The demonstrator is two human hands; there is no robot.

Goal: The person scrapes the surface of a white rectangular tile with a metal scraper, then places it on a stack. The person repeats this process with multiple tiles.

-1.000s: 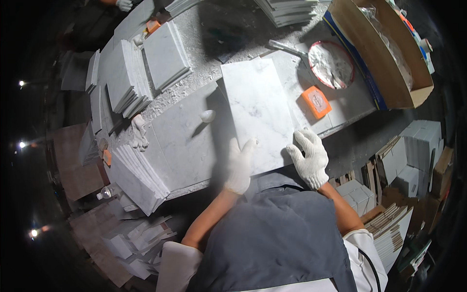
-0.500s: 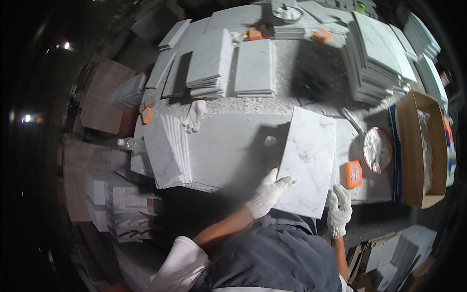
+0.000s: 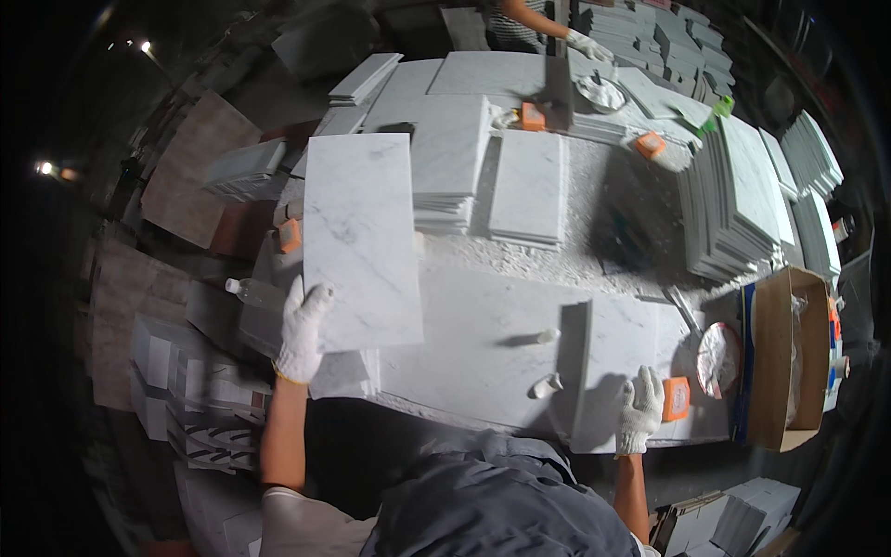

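Observation:
My left hand (image 3: 303, 330), in a white glove, grips the near edge of a white marble tile (image 3: 360, 239) and holds it up over the left side of the bench. My right hand (image 3: 639, 409), also gloved, rests on the near edge of another marble tile (image 3: 614, 357) that lies flat on the grey workbench (image 3: 483, 343). An orange block (image 3: 676, 398) sits just right of that hand. Two small white pegs (image 3: 548, 381) stand on the bench between my hands.
Stacks of grey-white tiles (image 3: 733, 200) stand at the right and back (image 3: 450, 162). A round disc (image 3: 717, 357) and a cardboard box (image 3: 789, 357) lie at the right edge. Another person's gloved hand (image 3: 589, 45) works at the far end. More tiles are piled low left (image 3: 200, 390).
My left hand has lifted a marble tile off the bench and carried it to the left. My right hand stays at the near edge by the orange block. My view has swung left.

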